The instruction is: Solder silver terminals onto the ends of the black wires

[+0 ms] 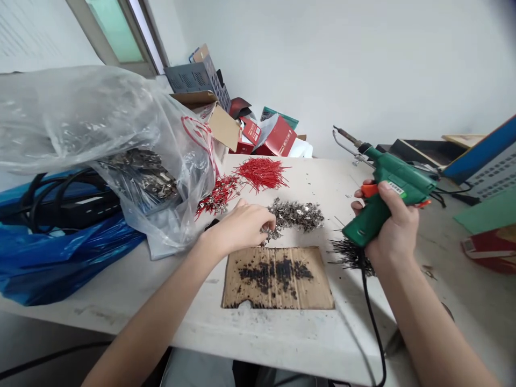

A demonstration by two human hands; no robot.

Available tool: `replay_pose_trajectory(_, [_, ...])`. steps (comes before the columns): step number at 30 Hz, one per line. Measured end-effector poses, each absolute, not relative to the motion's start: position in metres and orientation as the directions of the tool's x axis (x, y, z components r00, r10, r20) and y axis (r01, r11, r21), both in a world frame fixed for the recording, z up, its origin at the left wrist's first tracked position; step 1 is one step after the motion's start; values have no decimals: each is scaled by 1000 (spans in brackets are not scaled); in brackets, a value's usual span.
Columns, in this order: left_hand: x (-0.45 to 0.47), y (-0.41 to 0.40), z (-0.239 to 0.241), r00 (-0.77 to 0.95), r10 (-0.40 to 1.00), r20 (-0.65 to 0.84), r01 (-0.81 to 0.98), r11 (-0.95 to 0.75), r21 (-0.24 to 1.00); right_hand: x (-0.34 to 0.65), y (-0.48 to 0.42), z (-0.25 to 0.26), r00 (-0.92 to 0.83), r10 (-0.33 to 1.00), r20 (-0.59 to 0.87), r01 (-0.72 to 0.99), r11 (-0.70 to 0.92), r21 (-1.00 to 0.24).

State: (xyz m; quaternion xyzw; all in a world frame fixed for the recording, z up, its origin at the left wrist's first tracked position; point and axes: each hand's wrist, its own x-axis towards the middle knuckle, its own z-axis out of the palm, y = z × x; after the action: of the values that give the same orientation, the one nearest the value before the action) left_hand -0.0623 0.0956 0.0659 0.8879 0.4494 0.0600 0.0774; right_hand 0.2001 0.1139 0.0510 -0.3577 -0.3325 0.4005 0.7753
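Note:
My right hand (393, 231) is wrapped round the green handle of a soldering gun (403, 174), with its thumb on the body and its fingers by the orange trigger. The gun's metal tip points up and to the left, above the table. My left hand (250, 223) reaches into the near left end of a pile of small metal terminals (298, 214), fingers curled down. Its fingertips are partly hidden, and what they pinch cannot be made out. Just below that hand lies a scorched piece of cardboard (278, 277), dotted with black burn marks.
Red wires (264, 173) lie behind the pile, and red wires with terminals (220, 194) beside them. Black wires (349, 252) sit under the gun. At left are a clear plastic bag (161, 134) of metal parts and a blue bag (72, 252). Boxes (278, 137) stand behind.

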Motion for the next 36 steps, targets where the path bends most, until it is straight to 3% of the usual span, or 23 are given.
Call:
replay_pose_trajectory(10, [-61,96,43,545,834,84,794,-546,269,190,116,46,374,904,205,-372,349,-860])
replay_pose_trajectory(27, [-71,105,50,474,880,27,713,-401,575,191,119,43,345,926,156,-381,290,-878])
replay_pose_trajectory(34, [-48,87,55,535,842,73,561,-419,714,193,119,44,349,914,205,-384,340,-859])
replay_pose_trajectory(36, [-36,78,51,596,798,85,534,-473,701,194,120,43,358,906,226,-372,361,-855])
